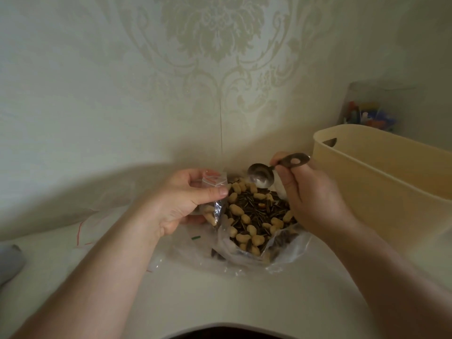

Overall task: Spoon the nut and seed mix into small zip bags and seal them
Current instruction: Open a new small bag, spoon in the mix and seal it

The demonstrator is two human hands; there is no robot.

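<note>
A heap of peanuts and dark sunflower seeds (pixel 256 214) lies in an open clear plastic bag (pixel 247 259) on the white table. My left hand (pixel 181 201) grips a small zip bag (pixel 215 192) with a red-lined top, just left of the heap; a few peanuts show in its lower part. My right hand (pixel 310 194) holds a metal spoon (pixel 263 177) by the handle, its empty bowl hanging over the far edge of the heap. The spoon bowl is apart from the small bag's mouth.
A tall beige plastic basket (pixel 381 182) stands close on the right, with a clear container of coloured items (pixel 369 113) behind it. Flat empty zip bags (pixel 97 223) lie on the table at the left. The patterned wall rises right behind the heap.
</note>
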